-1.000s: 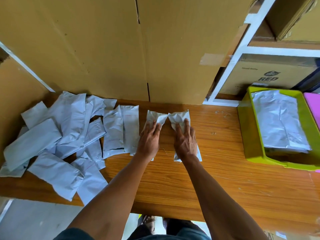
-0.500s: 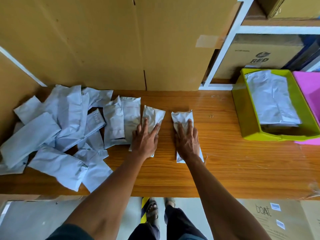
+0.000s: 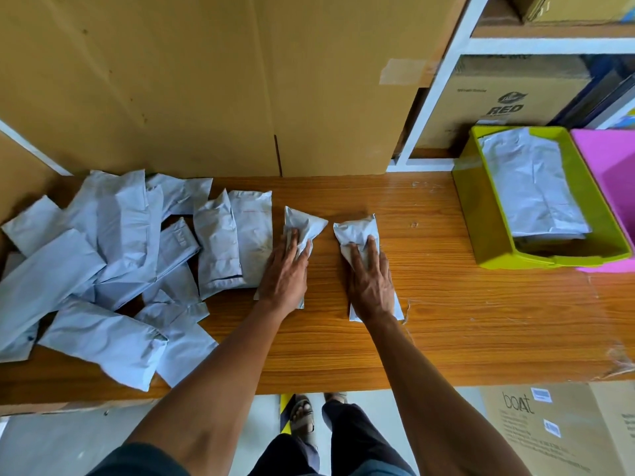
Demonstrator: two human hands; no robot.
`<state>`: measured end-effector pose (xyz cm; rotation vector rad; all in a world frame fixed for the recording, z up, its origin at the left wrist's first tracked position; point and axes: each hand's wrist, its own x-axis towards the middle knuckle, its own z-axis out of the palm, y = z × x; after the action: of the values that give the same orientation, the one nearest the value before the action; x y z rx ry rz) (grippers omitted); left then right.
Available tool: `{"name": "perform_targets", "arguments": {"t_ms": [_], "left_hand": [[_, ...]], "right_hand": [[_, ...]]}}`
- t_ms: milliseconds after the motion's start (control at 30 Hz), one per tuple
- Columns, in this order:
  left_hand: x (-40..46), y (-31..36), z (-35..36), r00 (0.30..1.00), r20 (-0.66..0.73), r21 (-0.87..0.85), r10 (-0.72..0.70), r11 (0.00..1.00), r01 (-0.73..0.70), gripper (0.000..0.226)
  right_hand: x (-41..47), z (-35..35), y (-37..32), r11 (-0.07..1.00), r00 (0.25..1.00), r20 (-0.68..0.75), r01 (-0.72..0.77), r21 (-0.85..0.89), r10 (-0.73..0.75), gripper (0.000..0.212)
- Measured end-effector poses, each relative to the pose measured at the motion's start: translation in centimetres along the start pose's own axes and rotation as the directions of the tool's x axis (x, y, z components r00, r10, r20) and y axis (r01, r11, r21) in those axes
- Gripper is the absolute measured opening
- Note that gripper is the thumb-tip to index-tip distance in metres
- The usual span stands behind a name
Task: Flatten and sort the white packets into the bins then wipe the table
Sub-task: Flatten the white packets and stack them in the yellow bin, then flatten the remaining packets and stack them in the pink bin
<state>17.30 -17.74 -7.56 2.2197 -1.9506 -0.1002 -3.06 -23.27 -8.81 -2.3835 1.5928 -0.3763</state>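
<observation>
Two white packets side by side in the middle of the wooden surface (image 3: 446,304), a small gap between them. Left packet (image 3: 304,223) under the left hand (image 3: 285,273), palm down, fingers straight and close together, pressing flat, not curled round it. Right packet (image 3: 357,230) under the right hand (image 3: 371,280), same pose: flat palm, straight fingers pointing away from the body, pressing down. Far ends of both packets puffed and crumpled past the fingertips. Both arms bare, reaching forward, nearly side by side. Just left of the left hand, a messy pile of white packets (image 3: 103,262), many overlapping. Well off to the right, a green bin (image 3: 481,214) with flat packets inside, touching a pink bin (image 3: 611,166). Big cardboard boxes (image 3: 206,80) standing along the back edge.
</observation>
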Motion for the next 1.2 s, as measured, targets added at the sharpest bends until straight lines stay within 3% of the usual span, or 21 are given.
{"name": "perform_targets", "arguments": {"t_ms": [133, 267, 500, 667, 833, 1200], "left_hand": [[-0.1, 0.2, -0.5, 1.0, 0.0, -0.006, 0.011, 1.0, -0.011, 0.068], [-0.4, 1.2, -1.9, 1.0, 0.006, -0.04, 0.025, 0.999, -0.024, 0.074], [-1.3, 3.7, -4.1, 0.997, -0.023, -0.087, 0.076, 0.993, -0.078, 0.079], [-1.6, 5.7, -5.1, 0.991, -0.051, -0.096, 0.121, 0.987, -0.125, 0.099], [-1.4, 9.2, -7.3, 0.974, -0.114, -0.123, 0.195, 0.97, -0.208, 0.105], [2.3, 22.6, -13.5, 0.902, -0.218, -0.067, 0.372, 0.917, -0.394, 0.069]], "right_hand": [[-0.1, -0.9, -0.2, 1.0, 1.0, -0.015, 0.0, 0.02, 0.001, 0.059], [-0.3, -2.4, -0.5, 1.0, 0.999, -0.031, -0.016, 0.008, 0.016, 0.072], [-2.1, -6.0, -1.2, 0.999, 0.992, -0.117, -0.041, 0.002, 0.041, 0.054], [-4.2, -8.3, -0.6, 0.999, 0.979, -0.199, -0.048, -0.003, 0.046, 0.053], [-5.6, -11.7, 0.4, 0.995, 0.949, -0.301, -0.104, -0.011, 0.096, 0.055], [-7.9, -22.1, 9.4, 0.97, 0.818, -0.546, -0.24, -0.035, 0.183, 0.053]]}}
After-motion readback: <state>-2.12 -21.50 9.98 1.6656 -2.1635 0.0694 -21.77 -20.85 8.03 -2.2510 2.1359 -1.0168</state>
